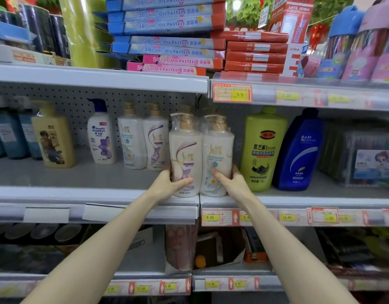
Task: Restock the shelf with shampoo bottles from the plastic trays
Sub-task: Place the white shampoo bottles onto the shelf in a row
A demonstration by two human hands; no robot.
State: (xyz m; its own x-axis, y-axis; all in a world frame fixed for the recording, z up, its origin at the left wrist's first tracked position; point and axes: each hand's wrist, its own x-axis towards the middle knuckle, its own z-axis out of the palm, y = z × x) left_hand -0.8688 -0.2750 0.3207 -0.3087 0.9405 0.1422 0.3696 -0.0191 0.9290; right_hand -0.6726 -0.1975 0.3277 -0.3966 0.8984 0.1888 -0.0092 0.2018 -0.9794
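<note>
Restocking appears partly done: a shrink-wrapped twin pack of shampoo bottles (pixel 201 150) is at the front edge of the middle shelf (pixel 57 178), with a matching twin pack (pixel 143 137) further back to its left. The plastic trays are out of view, so the stock left cannot be judged. Both arms reach forward; the left hand (pixel 167 183) and right hand (pixel 234 183) clasp the pack's lower sides, fingers curled round it.

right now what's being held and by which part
The wrapped pair of white shampoo bottles; left hand and right hand grip its lower sides.
</note>
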